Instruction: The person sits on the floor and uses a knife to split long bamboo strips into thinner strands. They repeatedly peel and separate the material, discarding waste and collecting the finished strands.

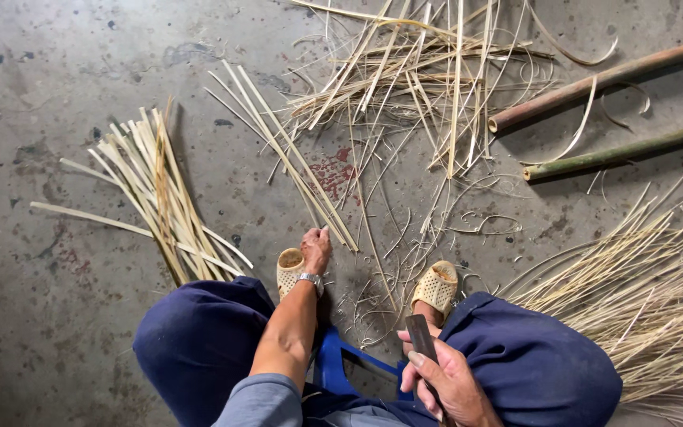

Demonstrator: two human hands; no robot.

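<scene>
My left hand reaches down to the concrete floor and pinches the near ends of a few long pale bamboo strips that run away to the upper left. A wristwatch sits on that wrist. My right hand rests by my right knee and grips a dark flat knife blade pointing up and away. I sit on a low blue stool with knees apart in dark blue trousers and tan woven sandals.
A bundle of split strips lies at left. A tangled heap of strips and shavings lies ahead. Two bamboo poles lie at upper right. A fan of thin slivers spreads at right.
</scene>
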